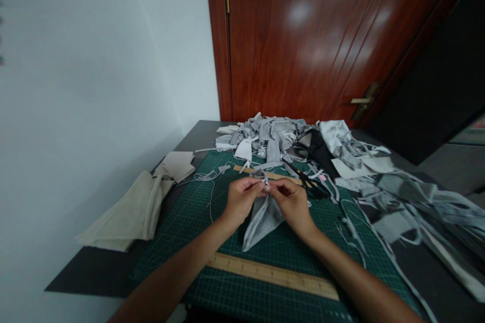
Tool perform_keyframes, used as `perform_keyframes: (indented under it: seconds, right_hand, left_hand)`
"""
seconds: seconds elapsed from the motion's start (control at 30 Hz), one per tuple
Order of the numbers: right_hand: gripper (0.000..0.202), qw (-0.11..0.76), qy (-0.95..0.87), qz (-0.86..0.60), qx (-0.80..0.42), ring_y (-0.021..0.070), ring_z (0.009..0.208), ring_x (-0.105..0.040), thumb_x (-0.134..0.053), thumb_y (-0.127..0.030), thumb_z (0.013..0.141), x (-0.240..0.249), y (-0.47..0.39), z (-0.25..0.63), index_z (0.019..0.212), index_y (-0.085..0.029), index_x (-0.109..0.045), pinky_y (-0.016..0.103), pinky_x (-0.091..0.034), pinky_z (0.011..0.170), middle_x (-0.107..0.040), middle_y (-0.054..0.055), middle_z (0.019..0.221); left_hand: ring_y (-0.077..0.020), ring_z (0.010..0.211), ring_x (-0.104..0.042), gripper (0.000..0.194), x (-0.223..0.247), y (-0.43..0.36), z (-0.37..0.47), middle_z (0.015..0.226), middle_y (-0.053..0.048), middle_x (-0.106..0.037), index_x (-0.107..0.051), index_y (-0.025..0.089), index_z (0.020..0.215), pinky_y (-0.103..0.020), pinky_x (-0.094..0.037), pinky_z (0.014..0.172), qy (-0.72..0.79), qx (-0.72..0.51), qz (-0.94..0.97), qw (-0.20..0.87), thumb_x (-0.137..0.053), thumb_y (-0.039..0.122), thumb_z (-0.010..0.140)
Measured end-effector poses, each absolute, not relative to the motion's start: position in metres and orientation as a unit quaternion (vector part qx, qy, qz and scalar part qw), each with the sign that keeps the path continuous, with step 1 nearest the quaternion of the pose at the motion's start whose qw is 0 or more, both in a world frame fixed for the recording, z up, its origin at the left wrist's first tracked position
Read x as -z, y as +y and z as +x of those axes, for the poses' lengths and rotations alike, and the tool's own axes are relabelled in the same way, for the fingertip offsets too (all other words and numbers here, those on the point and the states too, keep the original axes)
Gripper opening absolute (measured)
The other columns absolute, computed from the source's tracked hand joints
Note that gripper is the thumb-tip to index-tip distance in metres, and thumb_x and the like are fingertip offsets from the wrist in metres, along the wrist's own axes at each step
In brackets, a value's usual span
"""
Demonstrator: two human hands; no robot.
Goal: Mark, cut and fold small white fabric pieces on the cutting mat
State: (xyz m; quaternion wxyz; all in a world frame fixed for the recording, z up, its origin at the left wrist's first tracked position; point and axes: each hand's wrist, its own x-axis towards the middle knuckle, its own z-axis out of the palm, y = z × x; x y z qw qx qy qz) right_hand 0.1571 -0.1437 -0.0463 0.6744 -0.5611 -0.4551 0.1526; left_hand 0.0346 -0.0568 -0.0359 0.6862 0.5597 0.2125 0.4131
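Both hands meet over the middle of the green cutting mat (182, 242), pinching a grey piece of fabric (261, 219) near its top. My left hand (242, 199) closes thumb and fingertips on the fabric's edge. From the other side, my right hand (291, 204) grips the same spot, its fingertips almost touching the left ones. Below them the cloth hangs down in a pointed fold toward the mat. The exact detail between the fingertips is too small to make out. Black-handled scissors (312, 186) lie just beyond my right hand.
A wooden ruler (273, 275) lies across the near mat; another strip (290, 176) lies behind the hands. Grey fabric scraps (269, 133) pile up at the back. More strips (401, 212) spread on the right. Beige cloth (129, 217) sits left by the wall. Loose cord (206, 176) trails nearby.
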Motion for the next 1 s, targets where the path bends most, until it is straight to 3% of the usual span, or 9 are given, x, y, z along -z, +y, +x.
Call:
perform_keyframes:
  seconds: [0.2, 0.43, 0.57, 0.73, 1.0]
  right_hand:
    - [0.018, 0.68, -0.447, -0.557, -0.164, 0.022, 0.073, -0.07, -0.082, -0.042, 0.08, 0.045, -0.144, 0.153, 0.081, -0.024, -0.079, 0.036, -0.056, 0.072, -0.078, 0.004, 0.081]
    - [0.024, 0.709, -0.409, -0.525, -0.233, 0.0238, 0.069, -0.072, -0.09, -0.042, 0.069, 0.041, -0.142, 0.154, 0.078, -0.024, -0.077, 0.038, -0.059, 0.069, -0.078, 0.003, 0.075]
    - [0.018, 0.694, -0.436, -0.524, -0.231, 0.0246, 0.077, -0.074, -0.081, -0.04, 0.078, 0.04, -0.143, 0.154, 0.09, -0.026, -0.081, 0.039, -0.059, 0.074, -0.081, 0.004, 0.085]
    - [0.012, 0.668, -0.467, -0.558, -0.153, 0.0234, 0.08, -0.073, -0.074, -0.033, 0.084, 0.043, -0.143, 0.153, 0.089, -0.025, -0.081, 0.036, -0.056, 0.076, -0.08, 0.005, 0.088]
    - [0.011, 0.666, -0.467, -0.568, -0.129, 0.0215, 0.083, -0.071, -0.068, -0.028, 0.088, 0.048, -0.146, 0.145, 0.09, -0.023, -0.079, 0.034, -0.054, 0.078, -0.079, 0.003, 0.087]
  left_hand:
    - [-0.0164, 0.065, -0.069, 0.029, 0.037, -0.058, 0.035, 0.074, -0.005, -0.076, -0.078, 0.016, 0.076, -0.028, -0.058, 0.066, 0.216, -0.427, 0.566, 0.672, -0.088, 0.042, 0.07]
    - [-0.0157, 0.063, -0.067, 0.036, 0.035, -0.051, 0.032, 0.073, -0.006, -0.076, -0.08, 0.015, 0.078, -0.027, -0.056, 0.064, 0.185, -0.39, 0.591, 0.682, -0.089, 0.049, 0.068]
    - [-0.0168, 0.064, -0.067, 0.032, 0.036, -0.042, 0.03, 0.074, -0.006, -0.077, -0.081, 0.017, 0.079, -0.027, -0.055, 0.064, 0.18, -0.402, 0.616, 0.654, -0.089, 0.045, 0.067]
    - [-0.0184, 0.068, -0.069, 0.022, 0.038, -0.039, 0.03, 0.075, -0.006, -0.077, -0.08, 0.017, 0.073, -0.027, -0.053, 0.065, 0.183, -0.412, 0.651, 0.61, -0.088, 0.037, 0.068]
    - [-0.0122, 0.058, -0.06, 0.029, 0.035, -0.047, 0.032, 0.065, -0.002, -0.071, -0.077, 0.015, 0.07, -0.023, -0.048, 0.059, 0.201, -0.385, 0.589, 0.681, -0.089, 0.04, 0.064]
